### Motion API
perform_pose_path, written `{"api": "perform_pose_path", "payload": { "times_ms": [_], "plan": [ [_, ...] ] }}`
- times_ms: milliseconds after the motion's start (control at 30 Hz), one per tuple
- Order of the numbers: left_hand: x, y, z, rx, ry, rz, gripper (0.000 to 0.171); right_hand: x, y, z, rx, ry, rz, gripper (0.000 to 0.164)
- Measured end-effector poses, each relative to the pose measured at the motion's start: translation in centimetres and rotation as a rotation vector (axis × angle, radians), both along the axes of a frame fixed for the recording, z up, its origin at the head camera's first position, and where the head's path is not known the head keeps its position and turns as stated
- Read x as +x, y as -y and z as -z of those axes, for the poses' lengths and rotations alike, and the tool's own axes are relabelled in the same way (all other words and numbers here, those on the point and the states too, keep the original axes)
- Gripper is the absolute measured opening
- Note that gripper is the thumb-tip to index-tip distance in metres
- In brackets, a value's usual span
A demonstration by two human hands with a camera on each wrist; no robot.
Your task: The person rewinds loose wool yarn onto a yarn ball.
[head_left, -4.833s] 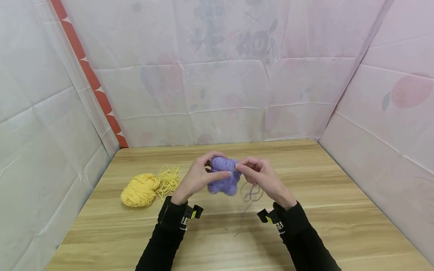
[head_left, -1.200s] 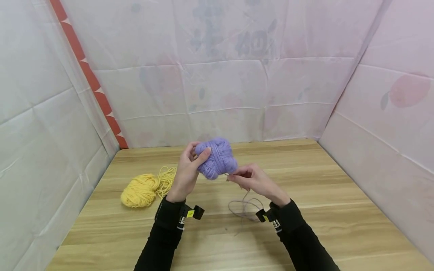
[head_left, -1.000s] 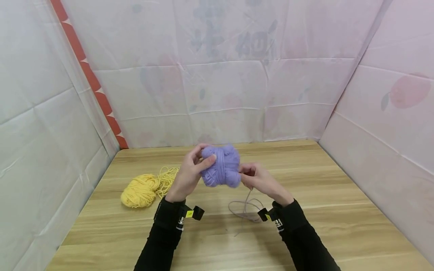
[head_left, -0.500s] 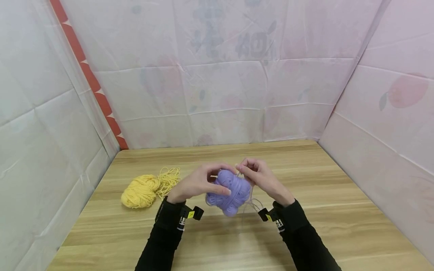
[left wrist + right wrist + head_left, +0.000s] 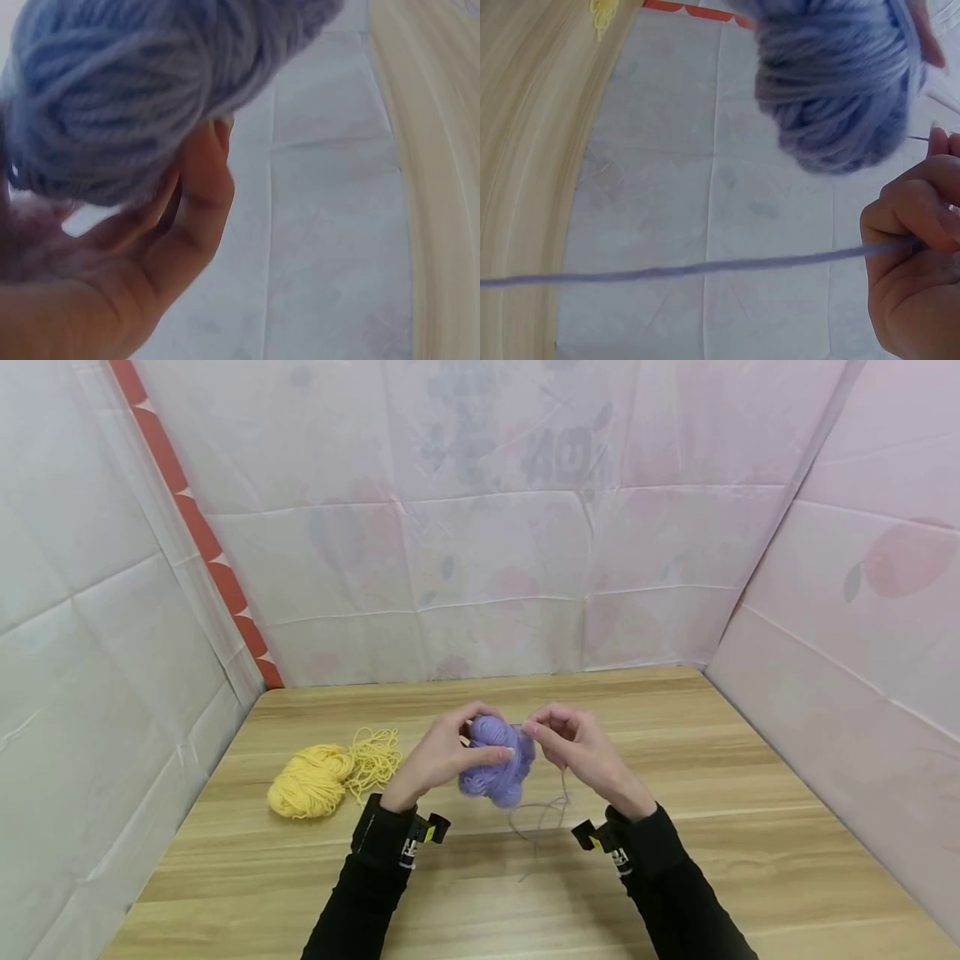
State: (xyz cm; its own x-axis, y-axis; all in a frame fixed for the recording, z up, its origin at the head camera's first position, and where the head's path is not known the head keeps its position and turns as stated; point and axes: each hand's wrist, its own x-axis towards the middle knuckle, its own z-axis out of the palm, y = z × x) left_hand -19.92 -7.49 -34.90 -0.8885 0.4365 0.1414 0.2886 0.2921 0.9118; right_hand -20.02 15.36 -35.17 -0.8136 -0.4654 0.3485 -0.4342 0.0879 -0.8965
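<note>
Yarn ball (image 5: pixel 498 777), purple, likely light, soft and squeezable, sits raised in the left hand (image 5: pixel 442 756), fingers and thumb curled round one end, a sound place to grip without crushing; the right hand (image 5: pixel 581 747) pinches its thin strand (image 5: pixel 705 267), probably limp and prone to tangling. Yellow yarn (image 5: pixel 310 782) lies leftward on the table (image 5: pixel 750 827).
</note>
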Motion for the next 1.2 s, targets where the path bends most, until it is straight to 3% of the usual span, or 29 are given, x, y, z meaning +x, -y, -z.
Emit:
{"api": "perform_pose_path", "payload": {
  "times_ms": [233, 600, 867, 1200],
  "plan": [
    [-0.12, -0.13, -0.08, 0.106, 0.017, -0.147, 0.044, 0.39, 0.33, -0.18, 0.042, -0.036, -0.029, 0.015],
    [-0.37, -0.06, 0.06, 0.331, 0.045, -0.260, 0.044, 0.61, 0.86, -0.05, 0.115, -0.080, -0.104, 0.013],
    [-0.31, 0.11, -0.18, 0.497, 0.049, -0.277, 0.039, 0.40, 0.96, 0.29, 0.189, -0.057, -0.116, 0.012],
    [-0.16, 0.25, -0.56, 0.590, 0.044, -0.257, 0.032, -0.14, 0.99, 0.67, 0.226, 0.001, -0.099, 0.015]
  ]
}}
